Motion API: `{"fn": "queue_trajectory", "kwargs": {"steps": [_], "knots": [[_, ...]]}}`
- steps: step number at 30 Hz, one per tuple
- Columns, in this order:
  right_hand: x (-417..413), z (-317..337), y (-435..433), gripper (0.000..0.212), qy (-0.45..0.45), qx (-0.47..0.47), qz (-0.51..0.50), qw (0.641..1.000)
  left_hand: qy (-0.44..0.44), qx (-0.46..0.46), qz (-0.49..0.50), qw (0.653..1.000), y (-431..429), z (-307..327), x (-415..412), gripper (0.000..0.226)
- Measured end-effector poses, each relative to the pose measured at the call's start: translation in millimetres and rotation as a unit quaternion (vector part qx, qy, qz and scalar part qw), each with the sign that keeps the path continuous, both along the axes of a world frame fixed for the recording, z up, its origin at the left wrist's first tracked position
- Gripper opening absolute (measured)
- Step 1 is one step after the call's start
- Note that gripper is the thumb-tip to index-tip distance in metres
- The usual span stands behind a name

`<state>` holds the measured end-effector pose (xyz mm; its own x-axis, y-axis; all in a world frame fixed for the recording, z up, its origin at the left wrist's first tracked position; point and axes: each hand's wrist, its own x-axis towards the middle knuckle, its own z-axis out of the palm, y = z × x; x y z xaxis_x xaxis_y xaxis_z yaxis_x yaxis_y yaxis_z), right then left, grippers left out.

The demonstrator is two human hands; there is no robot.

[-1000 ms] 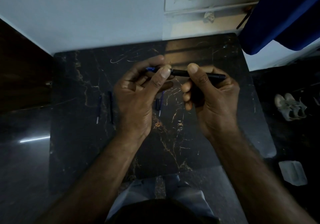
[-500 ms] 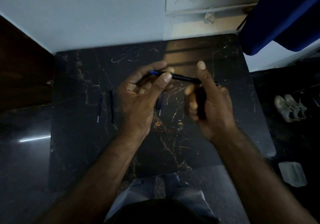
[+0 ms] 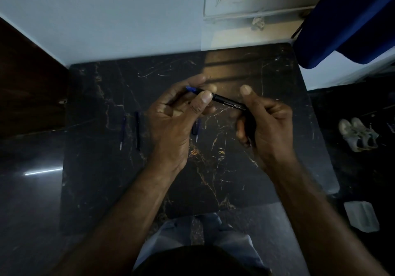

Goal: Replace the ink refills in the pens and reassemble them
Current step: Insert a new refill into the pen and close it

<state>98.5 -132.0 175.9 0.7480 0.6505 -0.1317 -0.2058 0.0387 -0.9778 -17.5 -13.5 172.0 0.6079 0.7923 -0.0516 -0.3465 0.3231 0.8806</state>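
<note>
A black pen with white lettering and a blue end is held level above the dark marble table. My left hand pinches its blue end between thumb and fingers. My right hand wraps its fingers round the pen's other end, thumb raised. On the table to the left lie a blue refill and a dark pen part. Another blue refill shows partly from under my left hand.
A wall and window frame rise behind the table. A blue cloth hangs at the top right. On the dark floor to the right are a pair of pale shoes and a white tray.
My right hand slid down the pen, its thumb lifting off the barrel and its fingers curling lower. The pen tilted so its right end dips. The left hand kept its hold.
</note>
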Motion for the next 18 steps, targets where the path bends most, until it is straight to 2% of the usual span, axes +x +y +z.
{"fn": "queue_trajectory", "kwargs": {"steps": [2, 7, 13, 16, 18], "knots": [[2.0, 3.4, -2.1, 0.02, 0.02, 0.031, 0.034, 0.999, 0.003, -0.002, 0.013, 1.0, -0.1, 0.9, 0.8, 0.029], [4.2, 5.9, -4.2, 0.011, 0.011, 0.054, 0.048, 0.997, 0.011, -0.009, 0.017, 1.0, 0.4, -0.2, 0.3, 0.027], [5.2, 2.2, -1.7, 0.041, -0.057, -0.018, 0.036, 0.998, 0.008, -0.034, 0.005, 0.999, -2.4, 0.1, -1.2, 0.027], [7.5, 3.4, -2.2, 0.021, -0.019, 0.023, 0.069, 0.997, 0.007, -0.031, 0.008, 0.999, -2.1, 0.6, -0.9, 0.028], [8.1, 2.9, -1.4, 0.019, 0.011, 0.062, 0.08, 0.995, 0.007, -0.028, 0.012, 1.0, 0.0, 0.6, -1.6, 0.028]]}}
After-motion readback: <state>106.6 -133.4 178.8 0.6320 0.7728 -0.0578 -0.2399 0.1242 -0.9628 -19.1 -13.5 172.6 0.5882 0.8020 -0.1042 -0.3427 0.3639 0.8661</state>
